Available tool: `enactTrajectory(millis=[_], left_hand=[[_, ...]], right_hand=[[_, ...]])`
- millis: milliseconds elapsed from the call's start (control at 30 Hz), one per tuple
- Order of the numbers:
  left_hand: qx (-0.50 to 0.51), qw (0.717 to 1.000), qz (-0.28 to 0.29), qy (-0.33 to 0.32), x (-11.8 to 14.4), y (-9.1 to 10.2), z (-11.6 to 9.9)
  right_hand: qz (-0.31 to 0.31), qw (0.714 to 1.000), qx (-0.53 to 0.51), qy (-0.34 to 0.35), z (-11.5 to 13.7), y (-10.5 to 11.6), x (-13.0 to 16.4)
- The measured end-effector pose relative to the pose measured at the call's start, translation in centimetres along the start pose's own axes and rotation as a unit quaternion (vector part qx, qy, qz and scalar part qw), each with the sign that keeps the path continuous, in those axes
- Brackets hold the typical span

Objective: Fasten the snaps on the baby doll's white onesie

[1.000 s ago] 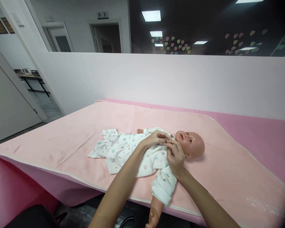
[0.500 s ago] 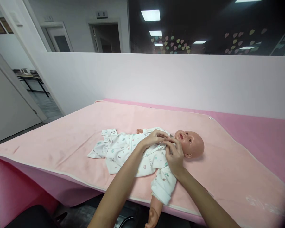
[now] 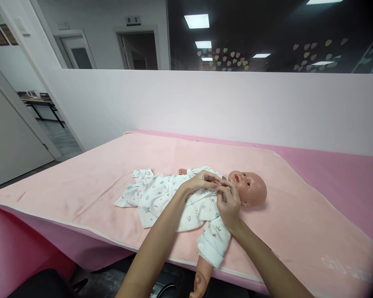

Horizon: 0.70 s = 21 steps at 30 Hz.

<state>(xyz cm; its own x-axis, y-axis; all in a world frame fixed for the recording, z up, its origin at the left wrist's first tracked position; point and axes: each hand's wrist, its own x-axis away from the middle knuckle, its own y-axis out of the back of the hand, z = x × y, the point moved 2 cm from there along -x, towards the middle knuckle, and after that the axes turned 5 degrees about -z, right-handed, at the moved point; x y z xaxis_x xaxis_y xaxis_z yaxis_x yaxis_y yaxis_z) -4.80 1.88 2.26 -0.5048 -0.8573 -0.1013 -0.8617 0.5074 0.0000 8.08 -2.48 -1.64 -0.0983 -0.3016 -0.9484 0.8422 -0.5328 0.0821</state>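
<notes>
So the baby doll [image 3: 236, 188] is lying on its back on the pink blanket [image 3: 81, 182], head pointing right, wearing a white printed onesie [image 3: 161, 198]. The left hand [image 3: 200, 182] and right hand [image 3: 228, 203] are meeting at the collar, fingers pinching the fabric right under the chin. Looks like the lower front is already closed and only the top fastening is left, though I can't really tell.

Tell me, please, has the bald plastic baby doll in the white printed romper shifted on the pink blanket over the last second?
No. The baby doll lies where it did against the pink blanket's edges.
</notes>
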Motion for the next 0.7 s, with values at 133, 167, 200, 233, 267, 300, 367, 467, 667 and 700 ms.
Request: enactTrajectory(millis=[133,167,200,233,267,300,367,467,667,700], left_hand=[[-0.054,0.998,0.008,-0.011,0.1,0.1,-0.2],[-0.067,0.998,0.009,-0.013,0.1,0.1,-0.3],[-0.079,0.997,0.009,-0.015,0.2,0.1,-0.4],[-0.087,0.996,0.01,-0.016,0.2,0.0,-0.4],[-0.092,0.996,0.01,-0.017,0.2,0.0,-0.5],[-0.095,0.995,0.01,-0.018,0.2,0.0,-0.5],[-0.094,0.995,0.008,-0.019,0.2,0.0,-0.4],[-0.072,0.997,0.005,-0.012,0.0,0.1,0.0],[-0.057,0.998,-0.023,-0.004,-0.4,0.4,0.7],[-0.061,0.998,-0.027,-0.006,-0.4,0.4,0.7]], right_hand=[[0.0,1.0,-0.007,-0.014,-0.1,0.0,0.0],[-0.001,1.0,-0.008,-0.018,-0.1,0.0,0.0],[-0.003,1.0,-0.009,-0.022,-0.2,0.0,0.0],[-0.004,1.0,-0.009,-0.025,-0.2,0.0,0.1],[-0.004,1.0,-0.008,-0.028,-0.3,0.0,0.1],[-0.004,0.999,-0.007,-0.031,-0.3,0.0,0.1],[-0.002,0.999,-0.004,-0.035,-0.4,-0.1,0.1],[0.001,0.999,0.0,-0.039,-0.3,-0.1,0.0],[0.007,0.999,0.001,-0.04,-0.3,-0.3,0.1],[0.007,0.999,0.0,-0.04,-0.3,-0.3,0.1]])
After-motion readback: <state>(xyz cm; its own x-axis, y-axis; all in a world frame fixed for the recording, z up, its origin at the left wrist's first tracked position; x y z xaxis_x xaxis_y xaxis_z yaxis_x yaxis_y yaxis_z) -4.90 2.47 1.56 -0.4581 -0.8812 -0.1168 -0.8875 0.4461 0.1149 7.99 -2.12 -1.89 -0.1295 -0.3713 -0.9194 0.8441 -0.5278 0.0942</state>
